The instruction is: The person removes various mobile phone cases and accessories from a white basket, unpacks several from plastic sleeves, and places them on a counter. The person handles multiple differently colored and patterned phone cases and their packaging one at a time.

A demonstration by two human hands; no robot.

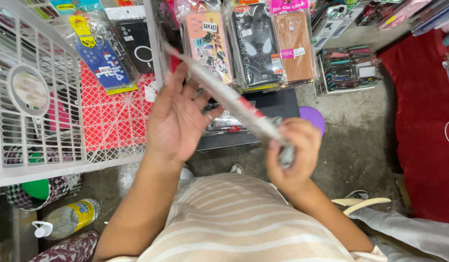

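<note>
Nearest: striped beige shirt (234, 223) fills the bottom of the head view. Low left, a clear plastic bottle (69, 219) lies on the concrete floor (360, 126).

Right hand (292, 155): fingers curled shut around the near end of a thin clear-wrapped packet (239, 106), seen almost edge-on. Grip is a closed pinch-fist; the packet's lower end disappears inside it.

Left hand (178, 121): open, fingers spread and loosely bent, palm side against the upper stretch of the packet. It touches and steadies the wrap; cannot tell whether any finger actually closes on it.

Packet position: held in the air between both hands, slanting from the right hand up and left toward the basket, above the floor and clear of everything below.

Handling judgement: looks light, flat, with a slick plastic sleeve; probably flexes somewhat along its length, so support near both ends seems sensible. Sleeve likely slippery; pinch on the edges rather than the flat faces.

Farther: white lattice plastic basket (35, 136) at left, holding packaged items. Beyond the hands, a row of hanging packaged phone cases (248, 43). At right, a red cloth (423, 121); a small rack of cases (348, 68) stands on the floor.
</note>
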